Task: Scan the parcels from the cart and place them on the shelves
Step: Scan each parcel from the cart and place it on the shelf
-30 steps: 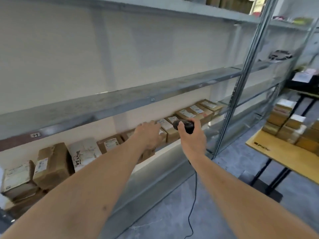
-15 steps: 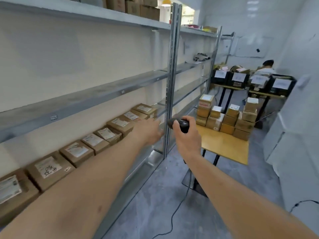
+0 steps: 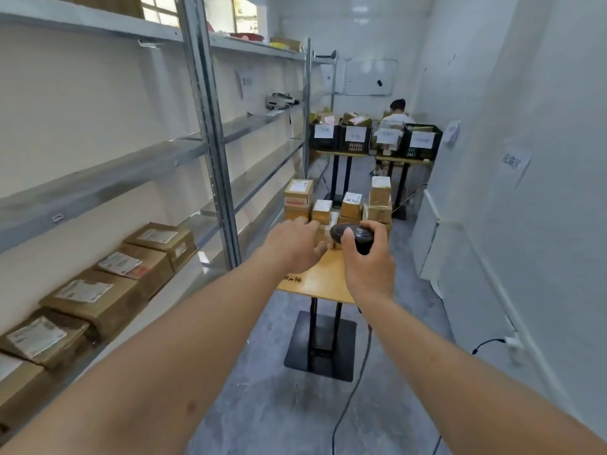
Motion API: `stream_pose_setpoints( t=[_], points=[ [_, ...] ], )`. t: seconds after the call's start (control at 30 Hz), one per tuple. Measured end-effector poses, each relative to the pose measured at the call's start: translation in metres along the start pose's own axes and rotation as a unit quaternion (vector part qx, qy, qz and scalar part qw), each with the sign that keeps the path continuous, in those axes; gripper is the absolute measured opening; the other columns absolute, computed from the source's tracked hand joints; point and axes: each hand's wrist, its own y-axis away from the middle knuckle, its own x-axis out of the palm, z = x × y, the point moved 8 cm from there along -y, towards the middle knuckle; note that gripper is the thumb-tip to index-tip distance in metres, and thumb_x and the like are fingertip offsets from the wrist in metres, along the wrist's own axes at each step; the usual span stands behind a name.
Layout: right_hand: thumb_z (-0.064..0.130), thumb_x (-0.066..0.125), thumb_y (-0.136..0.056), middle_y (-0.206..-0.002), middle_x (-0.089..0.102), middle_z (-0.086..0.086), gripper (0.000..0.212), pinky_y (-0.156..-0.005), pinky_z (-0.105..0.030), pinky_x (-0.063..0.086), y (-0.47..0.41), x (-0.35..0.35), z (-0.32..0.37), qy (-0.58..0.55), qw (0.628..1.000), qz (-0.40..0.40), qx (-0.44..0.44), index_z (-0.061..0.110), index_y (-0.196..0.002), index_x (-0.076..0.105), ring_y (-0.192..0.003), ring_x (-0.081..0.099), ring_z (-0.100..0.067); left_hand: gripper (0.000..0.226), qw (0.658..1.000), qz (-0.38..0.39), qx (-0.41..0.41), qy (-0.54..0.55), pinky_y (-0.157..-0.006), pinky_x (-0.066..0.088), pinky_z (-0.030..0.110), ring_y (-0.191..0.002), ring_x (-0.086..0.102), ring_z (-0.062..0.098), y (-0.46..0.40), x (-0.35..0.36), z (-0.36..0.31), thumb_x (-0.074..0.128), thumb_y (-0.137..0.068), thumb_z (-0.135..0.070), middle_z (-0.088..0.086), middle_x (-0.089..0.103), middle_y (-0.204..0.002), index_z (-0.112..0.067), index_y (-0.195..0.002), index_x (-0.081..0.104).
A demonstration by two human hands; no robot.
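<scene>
- This is a small parcel storeroom, a narrow sorting room with white walls and a grey floor.
- At 9 o'clock, metal shelves [image 3: 108, 178] run along the wall; labelled cardboard parcels [image 3: 157, 239] lie in a row on the lower one.
- At 12 o'clock, a wooden cart [image 3: 320, 279] on a black stand carries stacked small boxes [image 3: 380, 195] with shipping labels.
- Farther off at 12 o'clock, black crates [image 3: 422, 141] with paper tags sit on stands, and a person [image 3: 396, 113] sits behind them.
- A hand [image 3: 369, 261] holds a corded scanner [image 3: 353, 234].
- At 2 o'clock, paper notices [image 3: 512, 162] hang on the wall.
</scene>
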Motion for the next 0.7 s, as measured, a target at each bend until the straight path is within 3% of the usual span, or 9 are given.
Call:
stream_pose_setpoints(
  t=[0.23, 0.37, 0.5, 0.63, 0.7],
  points=[
    [0.049, 0.057, -0.102, -0.098, 0.062, 0.020, 0.022, -0.068, -0.029, 0.048, -0.116, 0.003, -0.027, 0.036, 0.996, -0.077, 0.002, 0.039, -0.121, 0.052, -0.089, 0.062, -0.004, 0.047, 0.997, -0.015, 0.071, 0.012, -0.097, 0.053, 0.049, -0.121, 0.059, 0.031, -0.146, 0.017, -0.013, 0.047, -0.104, -0.051, 0.009, 0.058, -0.135, -0.018, -0.138, 0.055],
    [0.051, 0.056, -0.102, -0.104, 0.065, 0.013, 0.025, -0.073, -0.035, 0.055, -0.180, 0.020, -0.044, 0.064, 0.992, -0.107, 0.017, 0.040, -0.123, 0.051, -0.093, 0.065, -0.013, 0.053, 0.994, -0.009, 0.110, 0.019, -0.103, 0.051, 0.050, -0.130, 0.055, 0.033, -0.226, 0.025, -0.012, 0.046, -0.105, -0.050, 0.009, 0.055, -0.145, -0.018, -0.148, 0.050],
    [0.052, 0.057, -0.102, -0.108, 0.067, 0.010, 0.025, -0.076, -0.036, 0.056, -0.230, 0.035, -0.068, 0.074, 0.988, -0.127, 0.037, 0.040, -0.123, 0.050, -0.095, 0.066, -0.014, 0.049, 0.990, 0.001, 0.137, 0.027, -0.100, 0.051, 0.046, -0.127, 0.056, 0.032, -0.290, 0.045, -0.011, 0.047, -0.106, -0.047, 0.009, 0.056, -0.143, -0.018, -0.145, 0.051],
    [0.050, 0.058, -0.103, -0.109, 0.067, 0.008, 0.025, -0.069, -0.026, 0.048, -0.281, 0.038, -0.088, 0.074, 0.987, -0.138, 0.046, 0.037, -0.123, 0.052, -0.097, 0.065, -0.015, 0.052, 0.988, 0.027, 0.151, 0.024, -0.104, 0.051, 0.051, -0.130, 0.055, 0.032, -0.347, 0.066, -0.019, 0.048, -0.104, -0.050, 0.009, 0.055, -0.144, -0.019, -0.146, 0.050],
    [0.051, 0.057, -0.103, -0.109, 0.067, 0.008, 0.026, -0.071, -0.029, 0.050, -0.308, 0.037, -0.101, 0.075, 0.986, -0.142, 0.055, 0.037, -0.124, 0.051, -0.097, 0.066, -0.015, 0.052, 0.987, 0.029, 0.154, 0.022, -0.101, 0.052, 0.051, -0.128, 0.056, 0.032, -0.374, 0.074, -0.027, 0.048, -0.104, -0.052, 0.008, 0.055, -0.143, -0.019, -0.144, 0.052]
  ],
)
